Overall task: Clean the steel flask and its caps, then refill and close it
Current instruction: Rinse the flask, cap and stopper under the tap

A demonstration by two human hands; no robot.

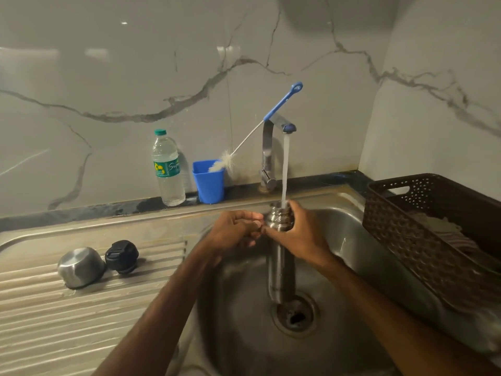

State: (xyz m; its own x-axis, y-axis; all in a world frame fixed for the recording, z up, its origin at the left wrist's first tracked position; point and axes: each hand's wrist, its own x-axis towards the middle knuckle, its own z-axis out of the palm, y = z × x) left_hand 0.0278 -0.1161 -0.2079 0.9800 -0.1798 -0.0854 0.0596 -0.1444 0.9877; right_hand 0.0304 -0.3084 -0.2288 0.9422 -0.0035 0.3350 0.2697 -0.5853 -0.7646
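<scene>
The steel flask (280,270) stands upright in the sink basin (244,335), its open threaded mouth under the running tap (287,128). Water streams into the mouth. My right hand (298,234) grips the flask just below the neck. My left hand (233,229) hovers beside the flask at neck height, fingers loosely curled, fingertips close to my right thumb, holding nothing that I can see. The steel cup cap (80,267) lies upside down on the ribbed drainboard (81,321), and the black stopper cap (122,256) sits right next to it.
A blue cup (208,183) holding a long blue-handled bottle brush (282,101) stands on the ledge behind the sink, next to a plastic water bottle (168,169). A brown perforated basket (423,240) with cloths sits at the sink's right edge. The drain (295,314) lies below the flask.
</scene>
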